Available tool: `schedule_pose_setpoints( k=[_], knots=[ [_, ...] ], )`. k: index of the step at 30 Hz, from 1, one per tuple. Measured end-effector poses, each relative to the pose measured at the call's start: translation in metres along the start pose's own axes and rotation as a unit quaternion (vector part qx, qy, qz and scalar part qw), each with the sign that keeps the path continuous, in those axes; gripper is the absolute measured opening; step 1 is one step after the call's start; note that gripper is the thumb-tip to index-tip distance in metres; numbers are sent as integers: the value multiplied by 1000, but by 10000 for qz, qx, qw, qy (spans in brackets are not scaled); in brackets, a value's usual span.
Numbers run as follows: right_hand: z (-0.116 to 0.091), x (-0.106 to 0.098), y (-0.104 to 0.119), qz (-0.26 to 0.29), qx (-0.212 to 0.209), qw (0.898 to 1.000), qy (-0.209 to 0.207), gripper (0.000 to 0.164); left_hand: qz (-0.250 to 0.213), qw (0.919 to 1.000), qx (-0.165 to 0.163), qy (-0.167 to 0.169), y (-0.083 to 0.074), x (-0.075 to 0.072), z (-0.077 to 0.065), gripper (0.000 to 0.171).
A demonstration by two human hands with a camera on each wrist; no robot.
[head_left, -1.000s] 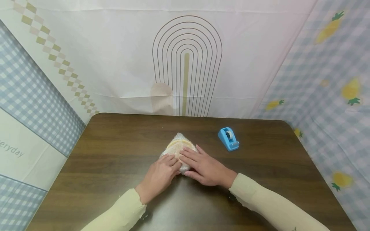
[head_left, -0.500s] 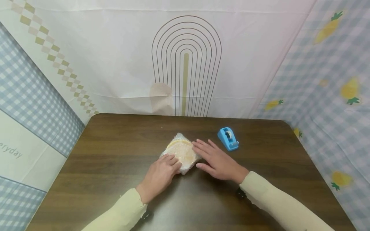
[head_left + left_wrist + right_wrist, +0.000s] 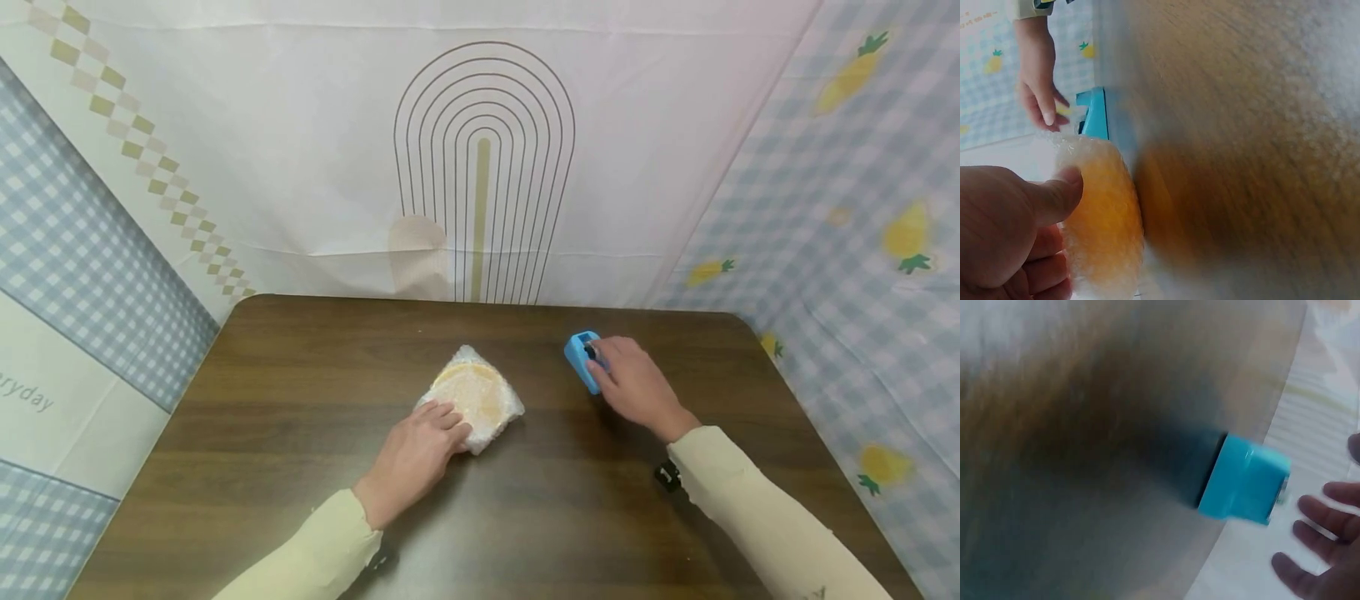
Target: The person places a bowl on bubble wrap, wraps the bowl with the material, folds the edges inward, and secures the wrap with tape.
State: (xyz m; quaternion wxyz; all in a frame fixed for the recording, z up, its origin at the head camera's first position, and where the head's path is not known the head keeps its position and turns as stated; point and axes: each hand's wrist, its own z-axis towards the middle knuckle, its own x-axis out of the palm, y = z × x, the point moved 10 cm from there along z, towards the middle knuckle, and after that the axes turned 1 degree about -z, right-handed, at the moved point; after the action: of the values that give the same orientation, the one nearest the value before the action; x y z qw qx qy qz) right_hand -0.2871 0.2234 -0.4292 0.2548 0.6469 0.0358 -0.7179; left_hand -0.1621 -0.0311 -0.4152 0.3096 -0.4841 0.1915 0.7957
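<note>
A flat, round, yellow-orange item in bubble wrap (image 3: 480, 396) lies on the dark wooden table (image 3: 300, 350). My left hand (image 3: 420, 450) holds its near left edge; in the left wrist view the thumb lies on the bubble wrap, with the other fingers bent beside it. Farther right stands a light-blue tape dispenser (image 3: 580, 354). My right hand (image 3: 637, 387) is over the dispenser's right side, covering part of it in the head view. In the right wrist view, the fingers (image 3: 1329, 522) are spread and apart from the dispenser.
A white cloth (image 3: 315, 167) with printed arches hangs behind the table's far edge. Blue checked cloth (image 3: 862, 350) with pineapples hangs on the right, and more checked cloth (image 3: 97, 217) hangs on the left.
My right hand has left the bubble-wrapped item and moved right to the tape dispenser. The left hand has stayed on the wrapped item.
</note>
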Motion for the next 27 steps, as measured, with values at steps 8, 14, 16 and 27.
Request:
schedule_pose_setpoints(
  k=[8,14,16,27],
  knots=[
    [6,14,-38,650,1193,9886,646,43,10,10000,20,18,0,0,0,14],
    [12,14,-49,1449,1757,9726,478,35,16,10000,-13,39,0,-1,0,12],
    [11,13,-54,1697,2027,9635,426,33,16,10000,-26,85,-1,0,0,10],
    [-5,-10,-53,2475,2764,9259,715,37,13,10000,-72,-52,2,-3,1,11]
  ],
)
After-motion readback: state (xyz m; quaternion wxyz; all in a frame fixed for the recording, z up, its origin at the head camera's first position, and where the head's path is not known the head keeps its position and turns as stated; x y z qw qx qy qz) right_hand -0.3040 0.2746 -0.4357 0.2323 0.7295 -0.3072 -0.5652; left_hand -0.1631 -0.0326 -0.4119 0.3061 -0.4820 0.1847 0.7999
